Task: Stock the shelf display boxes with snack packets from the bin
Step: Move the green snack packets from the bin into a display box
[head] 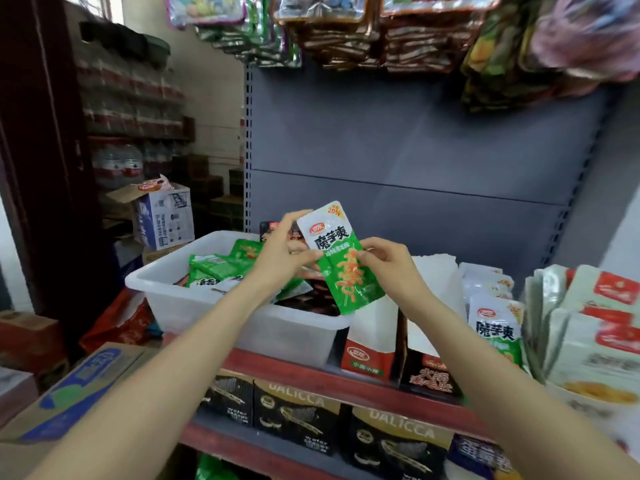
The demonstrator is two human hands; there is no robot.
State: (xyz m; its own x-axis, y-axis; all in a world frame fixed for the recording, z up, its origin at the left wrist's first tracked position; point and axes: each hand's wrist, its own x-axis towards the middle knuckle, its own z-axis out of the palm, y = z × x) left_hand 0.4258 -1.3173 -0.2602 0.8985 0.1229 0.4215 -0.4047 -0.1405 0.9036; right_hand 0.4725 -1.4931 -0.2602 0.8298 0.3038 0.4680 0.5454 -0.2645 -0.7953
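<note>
While both hands meet above the shelf, a green-and-white packet (337,258) is held up between them, tilted with its white top leaning left. The left hand (282,252) pinches the packet's left edge, thumb on the front and fingers curled behind its upper part. The right hand (388,261) grips the right edge near the middle, fingers bent round it.

Below and left of the packet sits a white bin (194,299) on the red-edged shelf (346,379), holding more green packets (221,263) on its left side and dark ones (304,303) toward its right (these are too blurred to read).

Just right of the bin stand two display boxes: one white and red (369,344), and a dark one (429,372) beside it, whose tall white back flap rises behind the right wrist. How full these two are cannot be told. Further right, a row of matching green-and-white packets (495,327) stands upright, and next to them white packets with red labels (595,327).

On the shelf below are black wafer boxes (298,414). A blue-printed carton (79,393) lies under the left forearm.
</note>
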